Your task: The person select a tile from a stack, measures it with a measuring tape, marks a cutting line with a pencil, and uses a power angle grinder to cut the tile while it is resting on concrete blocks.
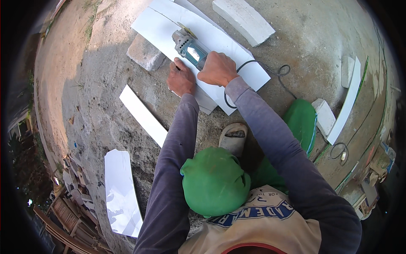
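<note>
My right hand [218,69] is wrapped around the rear body of a teal angle grinder [195,54] with a grey metal head. Its thin cutting disc [186,29] stands on edge over a long, glossy white tile [243,63]. A dark thin line runs along the tile's surface beyond the disc. My left hand [181,79] is closed at the tile's left edge, just beside the grinder, thumb toward the tool; its fingertips are partly hidden. From the grinder a black cord [274,73] loops off to the right.
A rough block [146,53] lies under the tile's left side. White blocks [244,20] lie at the far right. A narrow white strip [144,115] and a broken white piece [122,192] rest on the sandy ground. Another strip [346,101] leans on blocks at right. Wooden debris [69,216] is lower left.
</note>
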A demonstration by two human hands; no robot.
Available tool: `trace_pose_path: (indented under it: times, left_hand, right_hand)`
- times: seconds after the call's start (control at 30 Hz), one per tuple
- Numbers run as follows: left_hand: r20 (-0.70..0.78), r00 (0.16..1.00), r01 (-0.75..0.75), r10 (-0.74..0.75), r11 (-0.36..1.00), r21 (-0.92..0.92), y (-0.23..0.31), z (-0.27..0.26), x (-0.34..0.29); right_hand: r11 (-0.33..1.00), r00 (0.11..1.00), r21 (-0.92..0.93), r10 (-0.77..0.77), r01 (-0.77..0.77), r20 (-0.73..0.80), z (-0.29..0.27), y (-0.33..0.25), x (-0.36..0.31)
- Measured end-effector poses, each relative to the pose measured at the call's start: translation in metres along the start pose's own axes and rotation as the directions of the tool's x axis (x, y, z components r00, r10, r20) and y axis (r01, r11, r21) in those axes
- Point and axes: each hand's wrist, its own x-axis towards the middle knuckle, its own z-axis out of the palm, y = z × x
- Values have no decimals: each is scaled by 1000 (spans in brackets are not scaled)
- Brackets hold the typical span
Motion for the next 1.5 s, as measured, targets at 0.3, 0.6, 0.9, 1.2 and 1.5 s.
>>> trace_pose_path:
  times: [0.3, 0.6, 0.9, 1.2, 1.5]
  left_hand:
    - [13, 1000, 28, -29, 1000, 9, 4, -2, -3]
    - [34, 999, 27, -29, 999, 31, 10, -9, -7]
    - [9, 1000, -12, 12, 1000, 16, 4, -9, -5]
    - [-41, 996, -78, 78, 997, -1, 6, -3, -10]
    - [-18, 999, -43, 43, 999, 1, 2, -1, -8]
  right_hand:
    - [1000, 1000, 2, -10, 10, -14, -2, 11, -8]
    - [999, 999, -43, 14, -16, -50, 7, 31, -36]
    - [999, 994, -50, 17, -22, -108, 9, 48, -82]
    - [996, 986, -13, -92, 91, -142, 11, 37, -30]
    - [996, 982, -5, -88, 89, -166, 18, 32, -21]
